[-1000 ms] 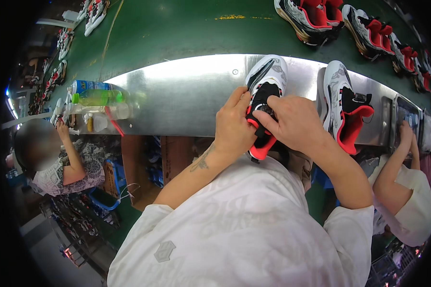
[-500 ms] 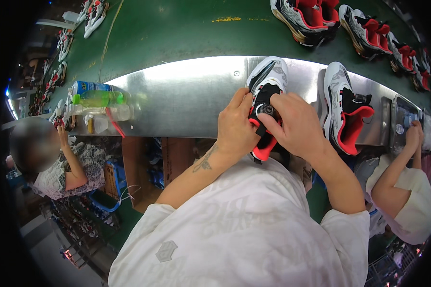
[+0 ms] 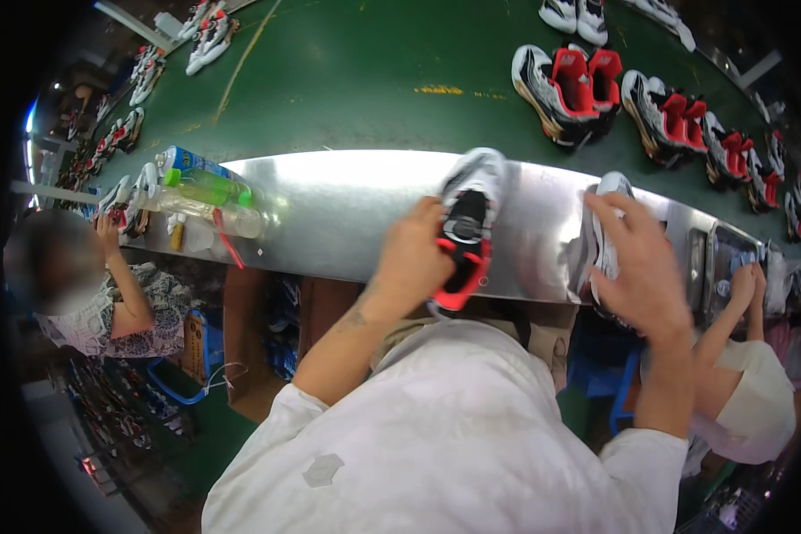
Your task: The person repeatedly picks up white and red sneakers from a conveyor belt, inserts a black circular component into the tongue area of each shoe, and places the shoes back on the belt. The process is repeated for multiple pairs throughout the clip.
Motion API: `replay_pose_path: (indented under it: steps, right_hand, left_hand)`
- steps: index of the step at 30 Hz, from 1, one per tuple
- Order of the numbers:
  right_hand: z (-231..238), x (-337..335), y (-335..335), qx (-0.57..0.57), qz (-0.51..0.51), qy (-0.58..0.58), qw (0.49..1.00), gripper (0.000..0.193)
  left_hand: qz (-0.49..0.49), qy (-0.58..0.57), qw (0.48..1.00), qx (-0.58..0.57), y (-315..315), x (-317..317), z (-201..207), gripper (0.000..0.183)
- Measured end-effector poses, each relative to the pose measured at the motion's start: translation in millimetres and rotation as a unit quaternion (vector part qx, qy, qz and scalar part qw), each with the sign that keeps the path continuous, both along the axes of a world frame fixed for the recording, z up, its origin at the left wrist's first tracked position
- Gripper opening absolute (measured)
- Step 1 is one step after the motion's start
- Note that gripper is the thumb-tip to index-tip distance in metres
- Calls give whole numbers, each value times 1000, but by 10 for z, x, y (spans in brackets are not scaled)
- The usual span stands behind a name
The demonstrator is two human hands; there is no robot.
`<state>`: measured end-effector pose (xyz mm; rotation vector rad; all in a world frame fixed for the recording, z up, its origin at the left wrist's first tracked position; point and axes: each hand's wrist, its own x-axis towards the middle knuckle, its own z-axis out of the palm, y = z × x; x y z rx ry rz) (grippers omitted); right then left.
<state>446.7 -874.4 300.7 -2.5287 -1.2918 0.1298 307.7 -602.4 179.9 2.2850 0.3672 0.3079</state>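
Observation:
My left hand [image 3: 410, 261] is closed round the left side of a white, black and red sneaker [image 3: 469, 216], held toe away from me over the metal bench. A round dial sits on the sneaker's black tongue, and its red collar is nearest me. To the right, my right hand [image 3: 639, 271], somewhat blurred, lies over a second sneaker [image 3: 613, 185]. Its fingers and thumb span that sneaker's upper and hide most of it; the white toe and part of the left side show.
The metal bench [image 3: 347, 214] borders a green table [image 3: 347, 89] with several finished-looking sneakers [image 3: 568, 93] at far right. Bottles [image 3: 206, 189] lie on the bench's left. A cardboard box [image 3: 247, 334] stands below. People work at left [image 3: 132, 311] and right [image 3: 743, 378].
My right hand has left the dial of the first sneaker and moved right onto the second one. My left hand keeps its hold on the first. The whole view has shifted slightly.

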Motion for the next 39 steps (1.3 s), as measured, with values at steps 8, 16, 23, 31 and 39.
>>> replay_pose_path:
  steps: [8, 16, 23, 31, 39]
  right_hand:
    - [-406, 520, -454, -9, 26, 27, 999, 31]
    - [-714, 35, 641, 96, 178, 126, 971, 36]
    - [-799, -160, 533, 145, 181, 66, 970, 56]
    - [-1244, -498, 136, 198, -179, 337, 903, 61]
    - [-1150, -590, -22, 279, -142, 498, 809, 40]
  left_hand:
    - [141, -133, 953, 231, 1058, -506, 323, 49]
    - [-153, 43, 985, -63, -342, 28, -316, 37]
    - [-97, 233, 961, -110, -303, 58, 525, 67]
    - [-323, -68, 944, 7, -510, 510, 305, 29]
    - [-354, -154, 895, 223, -528, 482, 310, 30]
